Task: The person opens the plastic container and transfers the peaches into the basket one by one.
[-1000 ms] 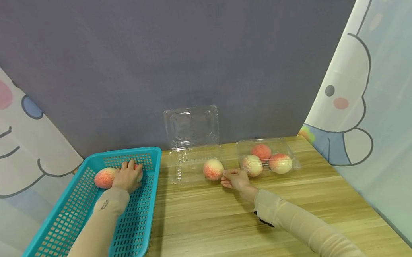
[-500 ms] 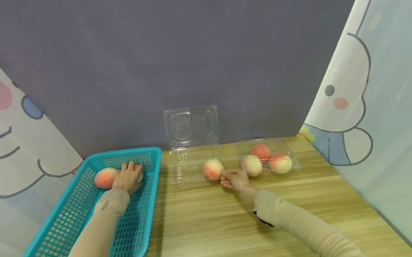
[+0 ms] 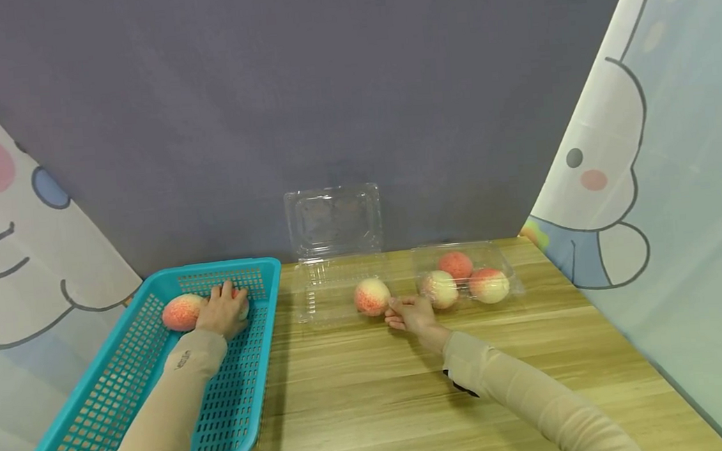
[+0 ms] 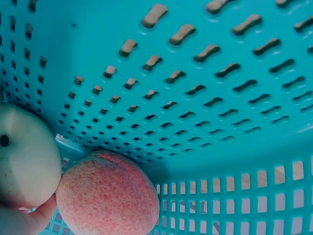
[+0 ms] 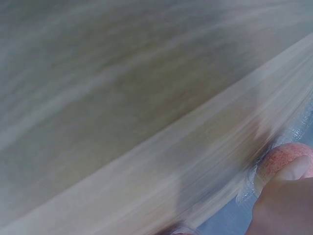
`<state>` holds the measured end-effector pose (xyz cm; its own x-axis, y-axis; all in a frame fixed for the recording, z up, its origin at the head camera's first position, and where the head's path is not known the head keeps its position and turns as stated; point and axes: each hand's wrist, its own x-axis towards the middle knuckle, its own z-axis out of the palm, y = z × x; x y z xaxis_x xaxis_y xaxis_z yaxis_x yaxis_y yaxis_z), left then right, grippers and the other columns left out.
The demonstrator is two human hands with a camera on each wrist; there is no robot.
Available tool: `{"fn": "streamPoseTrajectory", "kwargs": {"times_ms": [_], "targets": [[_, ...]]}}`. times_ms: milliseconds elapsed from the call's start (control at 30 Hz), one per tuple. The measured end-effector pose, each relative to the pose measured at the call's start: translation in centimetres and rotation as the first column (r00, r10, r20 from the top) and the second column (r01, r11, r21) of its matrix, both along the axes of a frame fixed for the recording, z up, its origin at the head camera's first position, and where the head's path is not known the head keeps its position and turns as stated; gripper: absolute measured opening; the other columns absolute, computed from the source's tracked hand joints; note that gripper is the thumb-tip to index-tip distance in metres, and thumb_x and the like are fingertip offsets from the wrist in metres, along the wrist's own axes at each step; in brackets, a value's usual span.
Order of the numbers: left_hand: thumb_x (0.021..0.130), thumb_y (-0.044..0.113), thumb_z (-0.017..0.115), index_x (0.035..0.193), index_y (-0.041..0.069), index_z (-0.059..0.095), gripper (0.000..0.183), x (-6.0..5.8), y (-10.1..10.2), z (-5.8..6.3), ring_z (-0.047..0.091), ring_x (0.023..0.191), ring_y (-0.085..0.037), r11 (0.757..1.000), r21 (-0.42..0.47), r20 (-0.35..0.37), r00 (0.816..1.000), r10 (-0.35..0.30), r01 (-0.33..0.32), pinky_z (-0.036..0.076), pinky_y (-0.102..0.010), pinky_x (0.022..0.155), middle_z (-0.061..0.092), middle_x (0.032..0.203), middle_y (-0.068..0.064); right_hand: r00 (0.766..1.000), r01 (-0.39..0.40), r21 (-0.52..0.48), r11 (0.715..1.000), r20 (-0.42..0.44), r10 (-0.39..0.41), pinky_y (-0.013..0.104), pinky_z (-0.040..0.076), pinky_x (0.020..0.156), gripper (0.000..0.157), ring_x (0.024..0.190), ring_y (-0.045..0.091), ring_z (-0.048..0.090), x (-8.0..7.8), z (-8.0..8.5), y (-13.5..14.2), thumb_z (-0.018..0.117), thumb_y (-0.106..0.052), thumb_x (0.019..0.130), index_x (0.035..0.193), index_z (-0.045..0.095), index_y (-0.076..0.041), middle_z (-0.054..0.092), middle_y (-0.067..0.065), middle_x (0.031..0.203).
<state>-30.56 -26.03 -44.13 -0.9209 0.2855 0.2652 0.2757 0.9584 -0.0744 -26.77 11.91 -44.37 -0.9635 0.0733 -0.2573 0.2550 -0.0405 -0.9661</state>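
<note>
Inside the turquoise plastic basket [image 3: 259, 372], my left hand [image 3: 221, 311] grips a pale and red peach [image 4: 30, 159], partly covered by the fingers in the head view. A second, redder peach [image 4: 108, 193] lies beside it on the basket floor. My right hand [image 3: 413, 315] is at the front right corner of an open clear plastic clamshell box [image 3: 313, 300], thumb and fingers around its edge. One peach [image 3: 371, 297] sits in that box, right at my right fingertips; the thumb overlaps it in the right wrist view.
To the right stands another clear plastic box [image 3: 506, 252], lid down, with three peaches [image 3: 488, 286] inside. The open box's raised lid [image 3: 334, 220] stands before the grey backdrop [image 3: 352, 100]. Everything rests on a wood-grain table [image 3: 361, 400].
Both hands and the peaches hold their places. Only the head view has shifted very slightly.
</note>
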Motion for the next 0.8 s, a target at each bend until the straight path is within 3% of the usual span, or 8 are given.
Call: {"fn": "streamPoseTrajectory", "kwargs": {"times_ms": [800], "targets": [[0.072, 0.031, 0.076, 0.121, 0.005, 0.049, 0.062, 0.05, -0.09, 0.31, 0.041, 0.108, -0.047, 0.999, -0.035, 0.035, 0.999, 0.008, -0.007, 0.042, -0.059, 0.08, 0.038, 0.119, -0.028, 1.0, -0.004, 0.0, 1.0, -0.003, 0.004, 0.023, 0.056, 0.059, 0.029, 0.057, 0.009, 0.063, 0.06, 0.17, 0.01, 0.055, -0.012, 0.091, 0.108, 0.054, 0.011, 0.065, 0.006, 0.07]]}}
